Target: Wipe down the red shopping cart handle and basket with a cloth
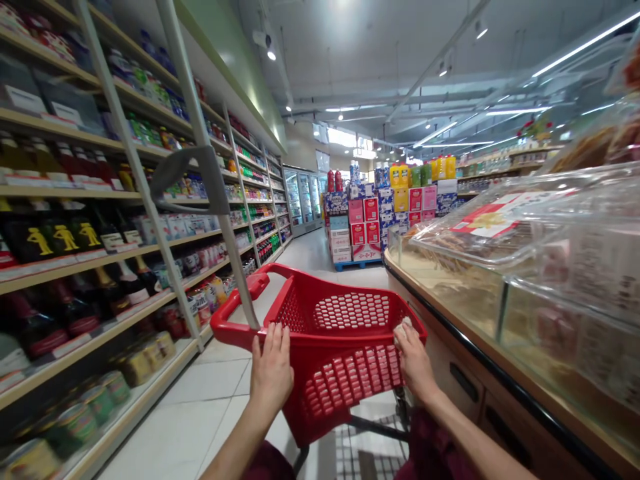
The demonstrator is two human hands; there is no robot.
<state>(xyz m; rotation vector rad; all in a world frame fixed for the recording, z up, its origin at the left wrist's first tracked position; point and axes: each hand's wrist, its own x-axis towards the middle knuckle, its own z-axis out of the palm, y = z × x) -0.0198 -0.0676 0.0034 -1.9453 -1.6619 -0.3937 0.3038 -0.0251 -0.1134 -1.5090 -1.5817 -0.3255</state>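
A red plastic shopping cart (345, 343) with perforated sides stands right in front of me, its side towards me. My left hand (273, 363) lies on the near rim beside the cart's push bar (230, 323), fingers stretched out and nothing held in them. At the other end of the same rim, my right hand (414, 357) has its fingers closed on a small crumpled white cloth or tissue (403, 324), pressed against the edge. A grey metal pole (235, 260) with a dark grey loop handle (193, 177) rises from the push-bar corner. The basket's floor is hidden.
Shelves of bottles and cans (120, 280) line the left. On the right, close to the cart, runs a glass-edged display counter (450, 307) with clear plastic food packs (500, 220). Stacked drink cartons (365, 227) stand on a blue pallet ahead; glass-door fridges (300, 193) are farther back.
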